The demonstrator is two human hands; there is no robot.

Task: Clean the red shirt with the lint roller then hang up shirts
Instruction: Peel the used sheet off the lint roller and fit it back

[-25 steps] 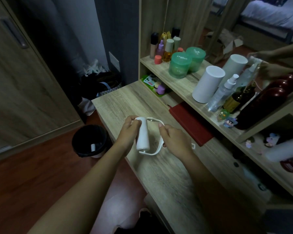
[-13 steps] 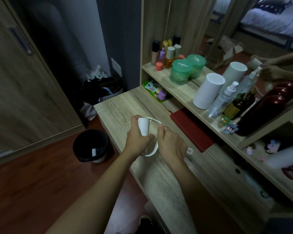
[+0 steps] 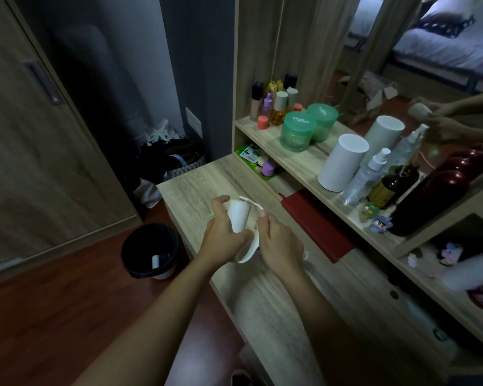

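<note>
1. Both hands were closed on the lint roller (image 3: pixel 239 216): the left hand (image 3: pixel 223 237) had its fingers (image 3: pixel 219 201) curled round the white roll, and the right hand (image 3: pixel 280 244) pinched the thin curved white handle with bent fingers (image 3: pixel 263 216).
2. The lint roller was between the two hands, over the desk (image 3: pixel 191 190), with its roll almost upright. Whether it touched the desk I could not tell.
3. Two bare forearms reached forward, the hands close together with their backs turned up.
</note>
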